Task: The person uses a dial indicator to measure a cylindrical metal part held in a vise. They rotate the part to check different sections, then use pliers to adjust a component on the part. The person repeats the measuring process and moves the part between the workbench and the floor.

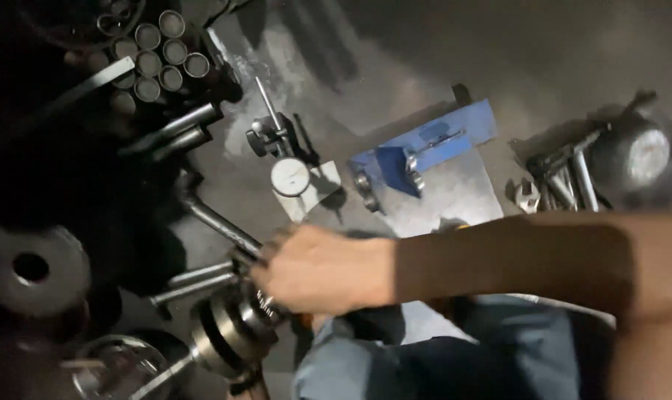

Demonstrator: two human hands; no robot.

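Note:
My right hand [317,270] reaches in from the right, across my blue-trousered knees [425,359], with its fingers curled around the near end of a slanted steel rod [217,222]. Right below the hand sits a stepped round steel part [228,333], like a chuck, which the palm partly covers. Two thinner steel bars [195,281] stick out to the left of the fingers. My left hand is out of sight.
A dial gauge on a stand [290,176] stands just beyond the hand. Further right a blue metal block [432,141] lies on a grey plate [454,196]. Wrenches [566,178] lie far right, several short tubes [162,52] top left, a holed disc [31,267] left.

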